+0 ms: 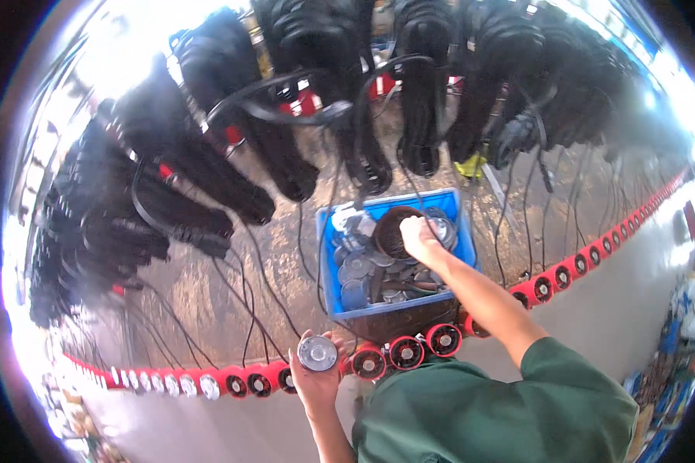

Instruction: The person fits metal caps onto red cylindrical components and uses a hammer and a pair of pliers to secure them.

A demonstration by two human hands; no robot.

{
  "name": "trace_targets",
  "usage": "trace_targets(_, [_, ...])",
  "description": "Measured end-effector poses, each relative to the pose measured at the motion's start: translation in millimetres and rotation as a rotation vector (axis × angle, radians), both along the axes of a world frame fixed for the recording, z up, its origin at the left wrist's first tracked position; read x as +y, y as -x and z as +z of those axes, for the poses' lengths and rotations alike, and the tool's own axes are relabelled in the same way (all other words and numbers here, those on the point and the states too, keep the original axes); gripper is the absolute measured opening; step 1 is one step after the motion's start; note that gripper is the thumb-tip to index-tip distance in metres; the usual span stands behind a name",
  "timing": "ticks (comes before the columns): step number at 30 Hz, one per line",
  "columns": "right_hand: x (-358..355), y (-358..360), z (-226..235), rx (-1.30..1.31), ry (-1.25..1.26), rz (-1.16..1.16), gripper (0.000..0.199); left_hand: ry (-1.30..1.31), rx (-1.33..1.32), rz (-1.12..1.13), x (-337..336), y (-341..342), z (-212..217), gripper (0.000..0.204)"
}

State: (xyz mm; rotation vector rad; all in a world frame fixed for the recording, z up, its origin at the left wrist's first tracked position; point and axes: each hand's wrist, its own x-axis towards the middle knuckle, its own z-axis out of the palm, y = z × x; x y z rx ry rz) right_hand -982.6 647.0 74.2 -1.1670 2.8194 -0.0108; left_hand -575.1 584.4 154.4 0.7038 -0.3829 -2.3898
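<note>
My left hand (315, 388) grips a round silver metal disc (317, 353) with a raised centre, holding it face up beside the row of red round housings (368, 361). Farther off, my right hand (419, 237) reaches over a brown bowl (380, 234) with its fingers closed together. Small dark pieces lie in that bowl, too small to name. What the right fingertips hold, if anything, is hidden. The bowl sits inside a blue plastic bin (462, 224), among several grey and silver discs (355, 266) like the one in my left hand.
Bundles of black cable (367, 166) hang across the far side, and single cables trail down to the red row. Behind the bin is a worn brown bench surface (201, 297). Some housings at the left carry silver discs (209, 386). A yellow-green item (469, 167) lies behind the bin.
</note>
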Motion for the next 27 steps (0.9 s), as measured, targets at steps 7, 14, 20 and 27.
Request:
trace_targets(7, [17.9, 27.6, 6.0, 0.107, -0.036, 0.073, 0.016, -0.029, -0.049, 0.303, 23.3, -59.3, 13.3, 0.049])
trace_targets(14, [33.2, 22.3, 34.9, -0.125, 0.086, 0.111, 0.020, -0.047, -0.163, 0.523, 32.9, -138.6, 15.0, 0.048])
trace_targets(20, [31.6, 17.9, 47.4, -0.222, 0.257, -0.002, 0.019, -0.130, -0.183, 0.538, -7.1, -184.9, -8.9, 0.050])
trace_targets(27, [20.8, -0.6, 60.9, -0.378, 0.440, -0.319, 0.010, -0.108, -0.164, 0.489, -87.2, -274.7, -21.0, 0.049])
